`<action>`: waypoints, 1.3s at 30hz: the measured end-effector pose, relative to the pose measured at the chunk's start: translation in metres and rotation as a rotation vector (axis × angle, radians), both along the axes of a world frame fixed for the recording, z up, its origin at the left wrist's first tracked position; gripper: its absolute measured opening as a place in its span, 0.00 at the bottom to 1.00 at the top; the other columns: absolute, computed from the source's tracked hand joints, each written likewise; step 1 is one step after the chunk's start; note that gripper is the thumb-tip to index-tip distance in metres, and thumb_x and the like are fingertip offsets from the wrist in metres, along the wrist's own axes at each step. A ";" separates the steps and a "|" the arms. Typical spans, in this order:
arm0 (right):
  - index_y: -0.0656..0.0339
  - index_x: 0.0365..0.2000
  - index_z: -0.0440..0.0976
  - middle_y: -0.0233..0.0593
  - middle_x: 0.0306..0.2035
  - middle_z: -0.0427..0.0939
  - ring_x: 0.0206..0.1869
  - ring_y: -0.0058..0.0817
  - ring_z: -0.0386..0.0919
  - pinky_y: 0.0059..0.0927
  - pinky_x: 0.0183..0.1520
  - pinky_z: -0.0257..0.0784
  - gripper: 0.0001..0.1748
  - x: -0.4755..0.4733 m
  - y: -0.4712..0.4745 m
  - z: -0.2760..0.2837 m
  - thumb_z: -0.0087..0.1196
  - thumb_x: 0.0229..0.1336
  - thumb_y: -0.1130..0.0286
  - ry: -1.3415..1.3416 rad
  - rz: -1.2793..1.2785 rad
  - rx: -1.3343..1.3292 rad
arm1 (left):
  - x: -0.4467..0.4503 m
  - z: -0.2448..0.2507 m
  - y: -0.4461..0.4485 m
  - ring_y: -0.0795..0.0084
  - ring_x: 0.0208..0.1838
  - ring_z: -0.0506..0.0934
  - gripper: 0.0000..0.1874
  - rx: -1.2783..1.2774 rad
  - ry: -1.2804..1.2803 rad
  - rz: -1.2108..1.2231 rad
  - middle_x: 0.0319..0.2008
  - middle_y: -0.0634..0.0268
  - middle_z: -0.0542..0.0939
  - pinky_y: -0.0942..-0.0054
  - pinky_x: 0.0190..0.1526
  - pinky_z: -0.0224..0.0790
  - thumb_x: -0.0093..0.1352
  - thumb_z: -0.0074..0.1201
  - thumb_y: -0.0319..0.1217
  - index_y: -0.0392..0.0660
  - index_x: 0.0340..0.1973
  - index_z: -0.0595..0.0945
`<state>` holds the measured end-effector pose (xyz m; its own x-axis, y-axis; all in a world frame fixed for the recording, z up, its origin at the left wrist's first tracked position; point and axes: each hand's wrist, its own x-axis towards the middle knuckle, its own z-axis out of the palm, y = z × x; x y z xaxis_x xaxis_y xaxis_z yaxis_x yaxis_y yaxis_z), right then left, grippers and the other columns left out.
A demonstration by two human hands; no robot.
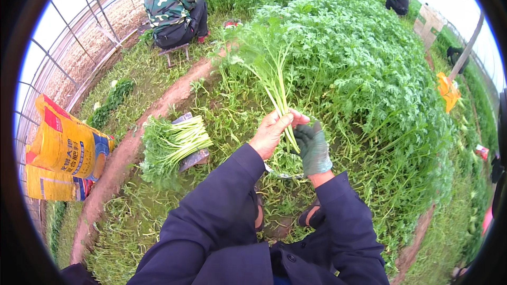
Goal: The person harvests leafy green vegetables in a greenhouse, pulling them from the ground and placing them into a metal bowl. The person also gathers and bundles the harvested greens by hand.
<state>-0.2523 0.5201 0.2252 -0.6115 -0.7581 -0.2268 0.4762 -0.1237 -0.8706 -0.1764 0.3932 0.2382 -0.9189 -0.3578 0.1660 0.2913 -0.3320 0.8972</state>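
Observation:
My bare left hand (274, 130) grips a bunch of leafy green stems (282, 83), which looks like garland chrysanthemum. The leaves point up and away, and the pale cut ends slant down to the right. Beside those ends is my right hand (313, 148) in a grey-green glove, its fingers partly behind the stems. Whether it pinches them is unclear. A thin pale curved edge (291, 175), perhaps a blade, shows below the hands, mostly hidden by leaves. To the left, a heap of cut greens (186, 139) lies across a small low stand (195, 160), stems pointing right.
Dense standing greens (348, 59) fill the front and right. Yellow printed sacks (71, 142) stand at left beyond a bare soil strip (119, 174). A person in a camouflage jacket (170, 8) sits on a low stool (174, 52); another person (398, 0) crouches far right. A slanted pole (468, 47) rises at right.

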 end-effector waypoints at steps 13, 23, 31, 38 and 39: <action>0.72 0.48 0.76 0.41 0.41 0.83 0.40 0.24 0.79 0.28 0.45 0.75 0.22 -0.018 0.008 0.007 0.55 0.68 0.60 0.340 -0.201 -0.028 | -0.001 -0.017 0.018 0.78 0.23 0.73 0.13 0.023 -0.052 0.010 0.25 0.69 0.73 0.78 0.27 0.70 0.78 0.46 0.36 0.41 0.51 0.73; 0.71 0.41 0.79 0.47 0.37 0.84 0.37 0.31 0.82 0.31 0.41 0.76 0.29 -0.019 -0.003 -0.006 0.64 0.57 0.51 0.660 -0.059 0.524 | 0.001 -0.051 0.044 0.45 0.29 0.80 0.16 -1.253 -0.353 0.566 0.28 0.50 0.81 0.52 0.31 0.72 0.65 0.58 0.29 0.41 0.47 0.75; 0.68 0.43 0.78 0.41 0.35 0.83 0.32 0.27 0.78 0.32 0.35 0.74 0.21 -0.025 -0.004 -0.016 0.57 0.64 0.58 0.249 -0.091 0.259 | 0.005 -0.039 0.025 0.78 0.20 0.73 0.09 -0.029 -0.326 -0.188 0.24 0.68 0.75 0.75 0.23 0.67 0.75 0.53 0.35 0.43 0.38 0.72; 0.76 0.42 0.78 0.48 0.37 0.84 0.35 0.32 0.81 0.33 0.40 0.76 0.31 -0.041 -0.005 -0.009 0.66 0.55 0.52 0.390 -0.080 0.419 | 0.017 -0.031 0.024 0.84 0.15 0.62 0.10 -0.065 -0.303 -0.284 0.20 0.72 0.69 0.82 0.17 0.55 0.78 0.46 0.38 0.46 0.43 0.71; 0.78 0.43 0.77 0.52 0.41 0.83 0.40 0.38 0.81 0.37 0.47 0.75 0.38 -0.061 -0.007 -0.005 0.67 0.52 0.45 0.410 -0.156 0.651 | 0.020 -0.032 0.024 0.85 0.15 0.62 0.10 -0.054 -0.327 -0.309 0.20 0.73 0.69 0.83 0.17 0.54 0.79 0.46 0.38 0.45 0.44 0.71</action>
